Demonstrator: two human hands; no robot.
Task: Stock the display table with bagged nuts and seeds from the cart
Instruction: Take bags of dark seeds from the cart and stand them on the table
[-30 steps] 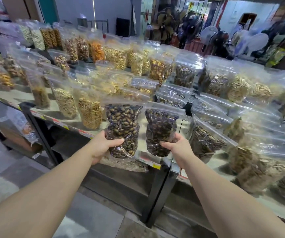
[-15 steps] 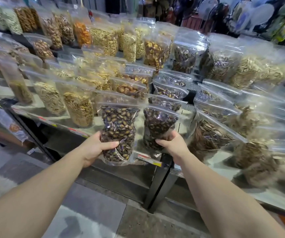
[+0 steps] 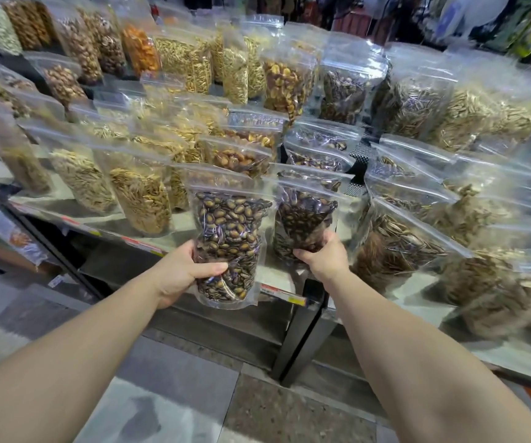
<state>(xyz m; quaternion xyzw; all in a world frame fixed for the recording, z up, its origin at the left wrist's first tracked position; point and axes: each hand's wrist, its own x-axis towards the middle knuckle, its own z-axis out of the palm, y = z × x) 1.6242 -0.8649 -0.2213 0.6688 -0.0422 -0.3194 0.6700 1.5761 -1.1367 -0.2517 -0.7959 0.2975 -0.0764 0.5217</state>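
My left hand (image 3: pixel 183 272) grips a clear zip bag of dark brown seeds (image 3: pixel 229 233) by its lower half, upright, in front of the display table's front edge (image 3: pixel 149 247). My right hand (image 3: pixel 321 259) grips the bottom of a second bag of dark seeds (image 3: pixel 304 215), which stands just beyond the edge among the front row. The two bags are side by side, a small gap between them. The cart is out of view.
Rows of clear bags of nuts and seeds cover the stepped table: pale seeds (image 3: pixel 142 199) at left, striped sunflower seeds (image 3: pixel 395 241) at right. A black table leg (image 3: pixel 305 330) stands below my right hand. Grey floor tiles lie under my arms.
Both bags have moved forward and slightly down toward the table's front row. The right bag now stands lower among the front bags. The camera has tilted down and closer.
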